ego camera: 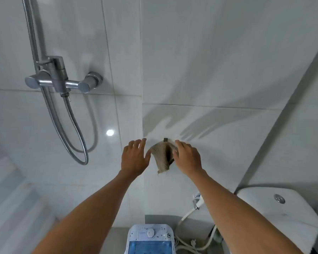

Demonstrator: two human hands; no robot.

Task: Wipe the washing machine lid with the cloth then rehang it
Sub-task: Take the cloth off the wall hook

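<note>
head view looks forward and down, close to tiled wall (pixel 209 70).

Both arms reach up to the tiled wall (pixel 209 70). A beige cloth (pixel 162 156) hangs there from a small dark hook (pixel 165 139). The right hand (pixel 188 158) touches the cloth's right edge, fingers (pixel 178 143) near the hook. The left hand (pixel 135 158) is spread just beside the cloth. Below stands the washing machine (pixel 151 239), its blue lid (pixel 151 247) closed. A shower mixer (pixel 61 77) is on the left, a toilet tank (pixel 275 208) on the right.
</note>
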